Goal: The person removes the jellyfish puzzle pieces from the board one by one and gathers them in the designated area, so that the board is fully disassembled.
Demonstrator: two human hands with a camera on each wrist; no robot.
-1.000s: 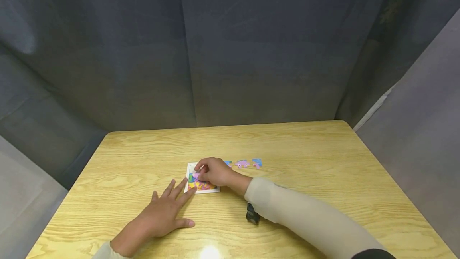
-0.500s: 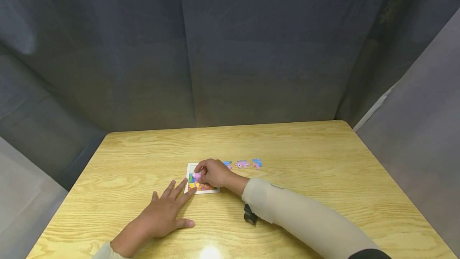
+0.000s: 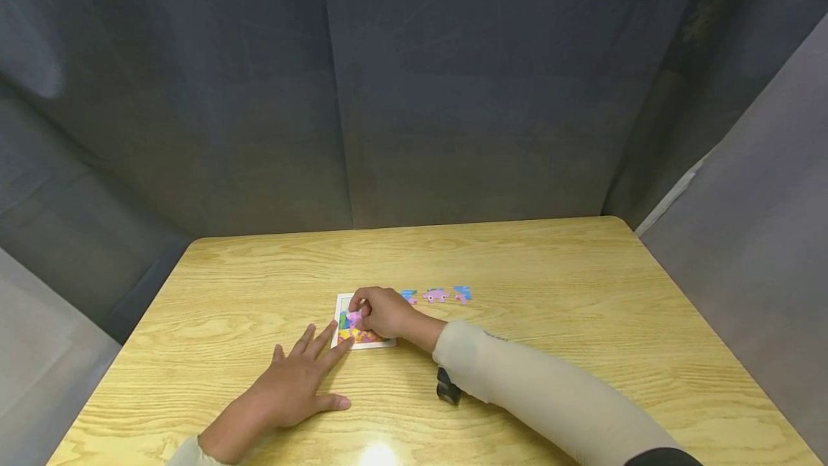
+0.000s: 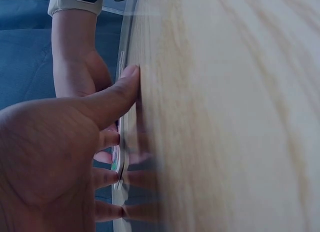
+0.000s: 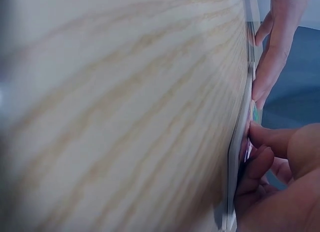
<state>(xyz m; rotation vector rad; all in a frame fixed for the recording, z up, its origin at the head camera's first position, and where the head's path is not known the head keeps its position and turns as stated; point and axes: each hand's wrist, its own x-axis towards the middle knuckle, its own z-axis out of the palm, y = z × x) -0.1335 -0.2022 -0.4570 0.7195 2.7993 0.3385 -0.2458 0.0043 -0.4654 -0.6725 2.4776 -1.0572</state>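
A small jigsaw puzzle board (image 3: 335, 340) with a white border lies on the table, its lower part filled with yellow, orange and green picture. My right hand (image 3: 383, 311) is over its upper right, with thumb and curled index finger at a pink-purple puzzle piece (image 3: 353, 316). Seen from the right wrist, the thumb tip (image 5: 256, 132) is right at the board's face; the other fingers hide much of the picture. My left hand (image 3: 294, 387) lies spread with straight fingers, two fingertips resting on the board's lower left edge. From the left wrist, the left thumb (image 4: 117, 94) extends along the tabletop.
Three loose puzzle pieces stand in a row right of the board: a blue and pink one (image 3: 409, 295) by my right hand, a pink one with eyes (image 3: 436, 295), and a blue one (image 3: 462, 294). The wooden table (image 3: 550, 286) is backed by a dark curtain (image 3: 453, 92).
My right hand stays at the same piece, its wrist and forearm drifting slightly left and down. The left hand and the loose pieces have not moved.
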